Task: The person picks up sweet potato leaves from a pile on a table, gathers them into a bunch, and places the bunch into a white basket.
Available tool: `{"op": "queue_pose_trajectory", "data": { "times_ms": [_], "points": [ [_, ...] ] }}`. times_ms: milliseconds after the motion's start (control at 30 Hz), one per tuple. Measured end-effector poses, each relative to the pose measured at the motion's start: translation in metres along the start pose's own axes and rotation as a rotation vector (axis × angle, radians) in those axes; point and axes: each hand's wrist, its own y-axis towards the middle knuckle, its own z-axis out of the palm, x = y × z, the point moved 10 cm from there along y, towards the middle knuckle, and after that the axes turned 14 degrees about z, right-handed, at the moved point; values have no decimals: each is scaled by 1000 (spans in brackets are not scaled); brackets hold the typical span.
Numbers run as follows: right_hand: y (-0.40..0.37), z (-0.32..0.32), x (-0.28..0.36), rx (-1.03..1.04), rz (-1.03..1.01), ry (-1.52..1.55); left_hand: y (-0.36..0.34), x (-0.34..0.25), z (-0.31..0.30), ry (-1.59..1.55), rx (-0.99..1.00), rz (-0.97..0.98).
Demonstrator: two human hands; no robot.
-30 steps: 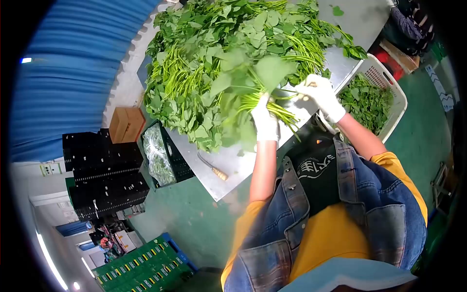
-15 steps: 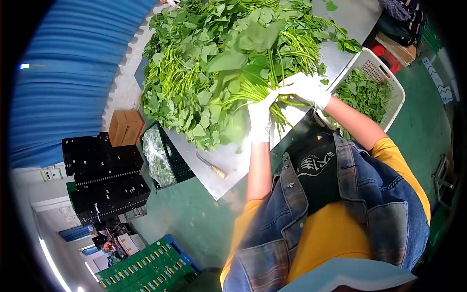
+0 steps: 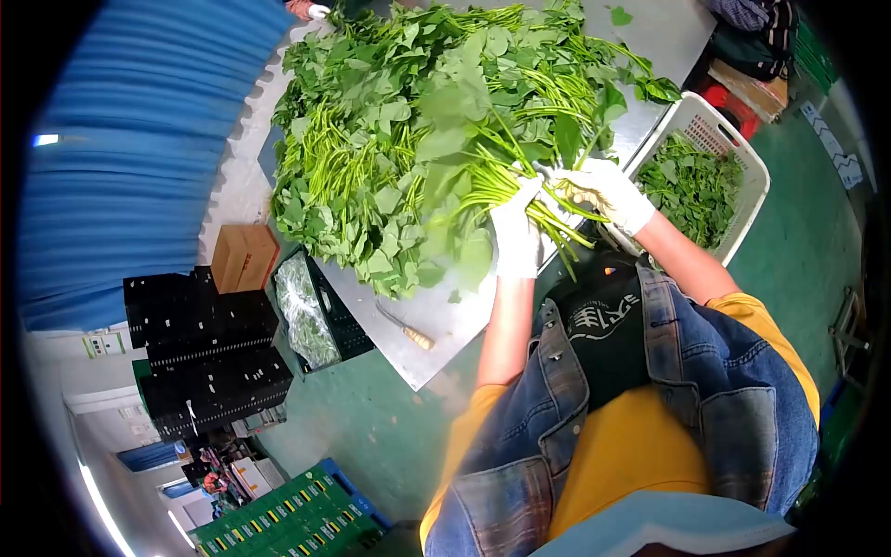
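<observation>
My left hand [image 3: 516, 234], in a white glove, is closed around a bunch of leafy green stems [image 3: 497, 181]. Their cut ends stick out toward my body, and the leaves on the far side are blurred. Close beside it, my gloved right hand [image 3: 608, 193] has its fingers bent and pinched on a leafy stem [image 3: 587, 148] at the bunch's edge. Beyond both hands a large heap of leafy greens [image 3: 371, 139] covers much of the metal table [image 3: 445, 320]. A knife with a wooden handle [image 3: 418, 338] lies near the table's corner.
A white plastic basket [image 3: 763, 186] with loose greens stands at the right. Left of the table are a black crate [image 3: 348, 320] holding a plastic bag of greens [image 3: 304, 311], a cardboard box [image 3: 243, 258] and stacked black crates [image 3: 209, 348]. Another person's gloved hand [image 3: 318, 12] shows at the far edge.
Both my hands have shifted slightly right and nearer my body, with the bunch in the left. My right hand has moved a little away from the bunch, a leafy stem in its fingers.
</observation>
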Motion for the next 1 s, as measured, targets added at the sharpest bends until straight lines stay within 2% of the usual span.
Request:
{"op": "queue_pose_trajectory", "data": {
  "times_ms": [33,67,100,133,167,233,267,300,367,400,433,467,500,567,633,667,700,767,800,833,900,933,967,1000],
  "points": [
    [-4,-5,-6,-4,4,-1,-3,3,7,-22,44,-46],
    [-6,-15,-18,-26,50,144,-3,7,10,-26,45,-46],
    [-10,-26,-29,-46,94,288,-28,57,25,-557,-129,-555],
    [-25,-39,1,-176,-227,-402,-66,80,57,-1087,-306,-1060],
    [-34,-63,-18,-200,-145,-549,-69,94,47,-988,-285,-968],
    [-43,-118,-80,-262,223,1022,-73,147,12,-1063,-602,-805],
    [-45,-146,-77,-194,39,1171,-42,104,-44,-817,-505,-654],
    [-45,-180,-98,11,-130,1493,-43,102,-57,-433,-265,-272],
    [-43,-196,-89,-53,-42,1378,-59,122,-41,-1251,-535,-467],
    [-31,-183,-85,152,6,1364,-59,121,-38,-1251,-542,-465],
    [-15,-187,-125,-104,252,1388,-64,124,-31,-1087,-481,-547],
    [-3,-172,-113,-215,374,996,-69,128,-27,-920,-422,-623],
    [12,-154,-93,-310,477,595,-78,133,-8,-1211,-498,-811],
    [54,-145,-86,-355,529,-140,-81,119,-4,-1451,-641,-973],
    [86,-130,-64,-341,389,-732,-80,115,-15,-1427,-732,-963],
    [86,-110,-23,-357,257,-902,-81,116,-24,-1406,-814,-953],
    [89,-108,-21,-352,249,-903,-80,113,-29,-1403,-822,-948],
    [96,-102,-12,-371,234,-1100,-82,115,-53,-1230,-861,-881],
    [97,-101,-13,-308,296,-981,-90,119,-54,-1260,-904,-913],
    [93,-99,-32,-207,509,-561,-95,122,-55,-1256,-919,-912],
    [80,-76,-22,-155,569,-69,-111,126,-44,-1360,-959,-1024],
    [73,-60,-21,-101,690,4,-119,129,-36,-1358,-978,-1042],
    [69,-49,-14,-73,499,92,-123,132,-31,-1354,-992,-1038],
    [65,-35,-16,-46,478,85,-127,131,-21,-1391,-996,-1098]
  ]
}}
